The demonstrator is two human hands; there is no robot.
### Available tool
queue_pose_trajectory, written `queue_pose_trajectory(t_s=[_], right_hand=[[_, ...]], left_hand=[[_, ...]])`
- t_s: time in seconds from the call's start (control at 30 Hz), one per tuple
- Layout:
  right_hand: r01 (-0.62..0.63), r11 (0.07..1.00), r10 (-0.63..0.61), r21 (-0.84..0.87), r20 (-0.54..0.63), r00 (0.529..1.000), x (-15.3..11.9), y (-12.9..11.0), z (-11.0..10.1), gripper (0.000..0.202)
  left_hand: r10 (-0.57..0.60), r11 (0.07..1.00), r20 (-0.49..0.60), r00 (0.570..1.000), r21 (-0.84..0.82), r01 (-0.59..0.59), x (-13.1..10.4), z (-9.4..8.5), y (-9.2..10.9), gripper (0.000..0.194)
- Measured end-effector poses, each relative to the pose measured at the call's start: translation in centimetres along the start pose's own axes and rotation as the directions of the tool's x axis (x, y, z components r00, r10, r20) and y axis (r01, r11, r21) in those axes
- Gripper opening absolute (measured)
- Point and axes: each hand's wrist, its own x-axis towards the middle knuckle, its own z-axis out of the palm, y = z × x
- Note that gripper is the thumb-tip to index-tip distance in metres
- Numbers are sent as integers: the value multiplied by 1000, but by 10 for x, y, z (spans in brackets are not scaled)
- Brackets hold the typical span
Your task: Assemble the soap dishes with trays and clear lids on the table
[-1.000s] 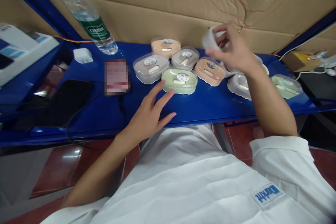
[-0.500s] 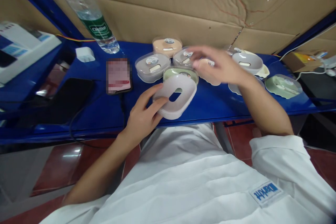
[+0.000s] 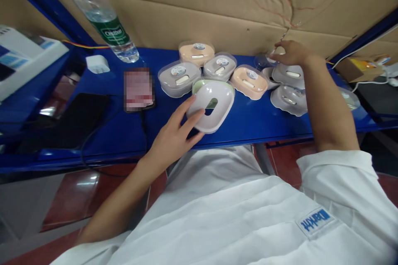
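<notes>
My left hand (image 3: 175, 134) holds a pale grey oval dish (image 3: 217, 120) with a slot in its middle, near the front edge of the blue table. Part of a green dish (image 3: 198, 85) shows behind it. At the back right, my right hand (image 3: 290, 54) has its fingers closed at a clear plastic piece (image 3: 261, 61). Grey dishes (image 3: 287, 75) lie just below that hand. Lidded soap boxes stand between the hands: a peach one (image 3: 249, 83), a light grey one (image 3: 220, 67), another grey one (image 3: 179, 79) and a peach one (image 3: 196, 54) behind.
A water bottle (image 3: 115, 35) stands at the back left, with a white adapter (image 3: 97, 64) and a phone (image 3: 139, 89) near it. A grey box (image 3: 287, 100) and a green one (image 3: 350, 98) lie on the right. Cardboard (image 3: 186, 12) lines the back.
My right hand has moved right and back, from over the middle boxes to the clear plastic piece. My left hand has shifted slightly right and up with the grey dish.
</notes>
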Motion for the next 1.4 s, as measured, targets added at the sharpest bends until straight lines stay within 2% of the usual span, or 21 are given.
queue_pose_trajectory(t_s=[0.13,0.27,0.37,0.5,0.6,0.73,0.93,1.0,1.13,1.2,1.27,1.4], right_hand=[[-5,999,6,32,-37,999,-43,9,-2,60],[103,994,-98,48,-91,991,-84,-5,13,47],[120,992,-115,47,-94,989,-97,-15,26,37],[41,997,-40,66,-18,999,-92,-10,32,38],[30,997,-30,69,0,1000,-84,-1,31,38],[71,996,-65,47,-116,991,-81,4,33,30],[101,995,-95,13,-249,964,-82,-4,34,43],[112,993,-96,42,-278,956,-80,-9,34,40],[234,966,-196,106,-289,937,-73,-17,37,36],[292,945,-233,146,-326,916,-72,-22,37,41],[328,922,-223,206,-411,884,-73,-28,35,50],[332,895,-113,297,-571,814,-89,-48,28,65]], left_hand=[[83,996,108,991,-28,-80,-1,-3,1,63],[175,984,155,972,-71,-165,-1,-6,2,55],[212,976,210,955,-103,-194,-2,-6,0,49],[172,981,255,952,-132,-143,-4,-4,-3,48],[159,981,265,951,-153,-121,-3,-3,-3,54],[158,983,271,949,-136,-125,1,-2,1,54],[82,996,242,967,-41,-74,5,-2,3,45],[53,999,221,974,-4,-53,4,-1,3,45],[-3,998,204,979,61,-9,4,0,3,46],[-50,995,202,978,90,33,4,1,4,45],[-98,991,205,974,107,77,4,1,4,47],[-172,981,193,966,127,149,4,3,4,51]])
